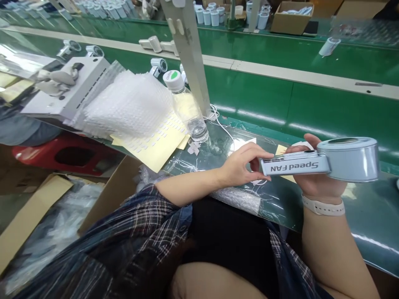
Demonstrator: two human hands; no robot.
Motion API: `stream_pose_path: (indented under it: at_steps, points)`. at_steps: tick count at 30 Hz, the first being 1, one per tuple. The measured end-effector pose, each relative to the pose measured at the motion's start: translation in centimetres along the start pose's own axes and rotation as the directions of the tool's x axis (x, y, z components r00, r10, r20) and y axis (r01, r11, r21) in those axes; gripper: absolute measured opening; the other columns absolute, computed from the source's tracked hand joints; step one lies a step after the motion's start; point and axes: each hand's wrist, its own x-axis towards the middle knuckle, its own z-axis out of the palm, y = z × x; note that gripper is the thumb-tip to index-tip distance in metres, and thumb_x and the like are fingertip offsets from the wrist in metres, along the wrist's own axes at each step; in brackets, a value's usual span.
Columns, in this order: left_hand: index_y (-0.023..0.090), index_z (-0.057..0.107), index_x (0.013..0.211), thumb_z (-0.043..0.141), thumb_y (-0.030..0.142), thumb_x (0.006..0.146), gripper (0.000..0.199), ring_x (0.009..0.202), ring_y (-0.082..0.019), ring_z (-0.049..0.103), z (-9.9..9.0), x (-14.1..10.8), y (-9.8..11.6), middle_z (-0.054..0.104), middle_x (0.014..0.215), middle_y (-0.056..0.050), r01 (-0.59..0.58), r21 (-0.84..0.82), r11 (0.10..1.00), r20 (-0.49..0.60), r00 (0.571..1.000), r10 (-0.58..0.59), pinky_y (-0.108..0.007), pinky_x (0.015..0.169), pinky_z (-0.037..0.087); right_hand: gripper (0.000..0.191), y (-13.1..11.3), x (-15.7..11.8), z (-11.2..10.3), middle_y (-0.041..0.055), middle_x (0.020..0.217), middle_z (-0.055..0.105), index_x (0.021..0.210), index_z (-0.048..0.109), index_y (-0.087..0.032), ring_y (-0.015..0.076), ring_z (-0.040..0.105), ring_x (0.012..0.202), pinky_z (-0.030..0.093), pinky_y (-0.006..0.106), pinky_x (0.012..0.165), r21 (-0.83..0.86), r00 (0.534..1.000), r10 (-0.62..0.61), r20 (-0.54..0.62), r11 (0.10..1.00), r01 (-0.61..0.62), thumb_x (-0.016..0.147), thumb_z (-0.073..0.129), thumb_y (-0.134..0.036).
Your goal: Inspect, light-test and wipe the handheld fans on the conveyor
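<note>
A light blue handheld fan (pixel 349 160) lies sideways above the table, its round head to the right and its handle, printed "Speed FAN" upside down, to the left. The end of the handle is pinched between the thumb and fingers of my left hand (pixel 245 164). Under and behind the fan, my right hand (pixel 322 182) supports it where handle meets head, its palm partly hidden by the fan. A pale band circles my right wrist. Behind the hands lies a yellow sheet (pixel 280 150), partly covered.
Bubble wrap sheets (pixel 131 101), a yellow label sheet (pixel 156 145) and a plastic bottle (pixel 190 108) stand left of a metal post (pixel 190 58). Beyond runs a green conveyor (pixel 264 91) with fans. An open carton (pixel 102 195) is lower left. A person sits at far left.
</note>
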Motion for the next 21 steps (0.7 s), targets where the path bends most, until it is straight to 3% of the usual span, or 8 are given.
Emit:
stream_pose_path:
  at_steps: [6,10,12,14,17,19,21]
  points:
    - [0.018,0.076,0.123,0.09,0.082,0.063,0.089,0.076,-0.014,0.067,-0.3,0.2,0.6,0.073,0.107,-0.008,0.201,-0.091,0.975,0.109,0.976,-0.191,-0.033,0.076,0.062,0.047,-0.2,-0.2,0.9,0.0091,0.092,0.075,0.102,0.083,-0.034,0.0385,0.073,0.094,0.061,0.066,0.083,0.011,0.999,-0.041,0.026,0.999,0.041,0.082,0.068,-0.073]
    - [0.017,0.079,0.118,0.087,0.086,0.063,0.089,0.078,-0.016,0.069,-0.8,0.5,1.1,0.076,0.102,-0.008,0.265,-0.098,0.959,0.228,0.944,-0.238,-0.034,0.085,0.059,0.059,-0.4,-0.3,1.1,0.0089,0.09,0.071,0.099,0.081,-0.034,0.0372,0.071,0.091,0.062,0.059,0.072,-0.033,0.995,-0.016,0.095,0.999,0.019,0.077,0.069,-0.087]
    - [0.018,0.08,0.119,0.083,0.089,0.067,0.088,0.083,-0.019,0.071,-0.9,0.7,1.2,0.078,0.103,-0.009,0.285,-0.078,0.955,0.302,0.92,-0.25,-0.034,0.086,0.059,0.069,-0.3,-0.2,1.2,0.0072,0.082,0.067,0.096,0.08,-0.033,0.0335,0.069,0.08,0.059,0.052,0.063,-0.036,0.989,-0.054,0.136,0.998,0.059,0.07,0.069,-0.096]
    - [0.02,0.082,0.119,0.075,0.088,0.077,0.08,0.092,-0.022,0.073,-1.0,0.8,1.2,0.079,0.107,-0.01,0.273,-0.066,0.96,0.408,0.885,-0.224,-0.034,0.089,0.058,0.079,-0.1,-0.1,1.5,0.0034,0.072,0.061,0.097,0.079,-0.033,0.027,0.061,0.063,0.053,0.044,0.052,0.006,0.979,-0.109,0.171,0.994,0.109,0.064,0.067,-0.104]
    - [0.021,0.084,0.112,0.065,0.077,0.096,0.061,0.105,-0.024,0.075,-0.7,1.0,0.9,0.081,0.112,-0.011,0.183,-0.019,0.983,0.581,0.802,-0.139,-0.032,0.092,0.056,0.095,-0.1,0.0,1.5,-0.0038,0.065,0.053,0.112,0.075,-0.035,0.0187,0.047,0.049,0.043,0.036,0.043,-0.01,0.977,-0.114,0.178,0.993,0.117,0.049,0.075,-0.105]
    - [0.021,0.084,0.11,0.066,0.065,0.101,0.049,0.106,-0.024,0.075,-0.3,1.1,0.6,0.081,0.112,-0.011,0.135,0.111,0.985,0.621,0.764,-0.175,-0.031,0.088,0.054,0.1,-0.7,-0.1,1.3,-0.0034,0.073,0.06,0.123,0.071,-0.036,0.0196,0.053,0.054,0.048,0.036,0.046,-0.183,0.989,-0.098,0.107,0.976,0.117,0.043,0.088,-0.095]
    - [0.02,0.083,0.113,0.07,0.054,0.102,0.037,0.106,-0.024,0.075,0.1,1.2,0.4,0.082,0.112,-0.01,0.123,0.244,0.962,0.594,0.766,-0.248,-0.031,0.086,0.053,0.084,-1.8,-0.2,1.2,0.0025,0.096,0.072,0.128,0.07,-0.033,0.0226,0.067,0.075,0.06,0.038,0.061,-0.369,0.991,-0.134,0.017,0.92,0.131,0.064,0.092,-0.081]
